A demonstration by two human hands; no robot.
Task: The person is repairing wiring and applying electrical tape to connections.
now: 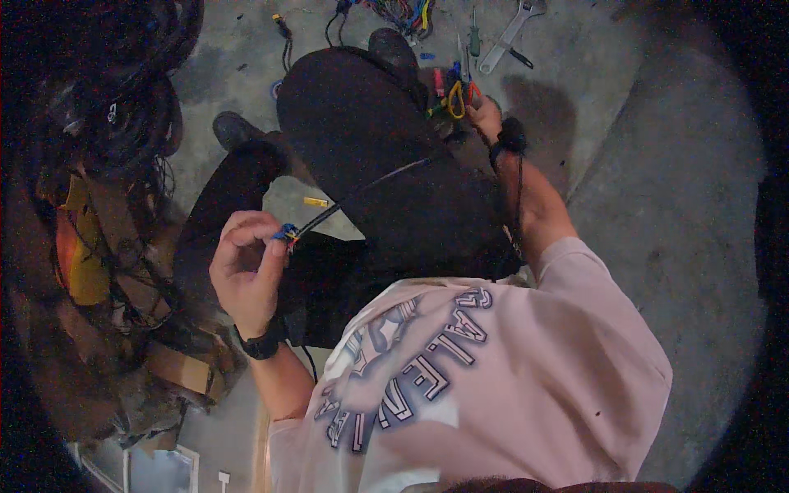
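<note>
Wrench [511, 33] + screwdriver [474, 39] on concrete floor [674, 205] up top — tangled wire pile [123, 107], cardboard scraps [177, 370] at left.

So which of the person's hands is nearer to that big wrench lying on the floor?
The right hand. It reaches out by the coloured tool handles, just below the wrench. The left hand is far back, pinching the black cable's end.

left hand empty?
No: the left hand pinches the end of a black cable with blue and red wire tips between its fingers.
</note>
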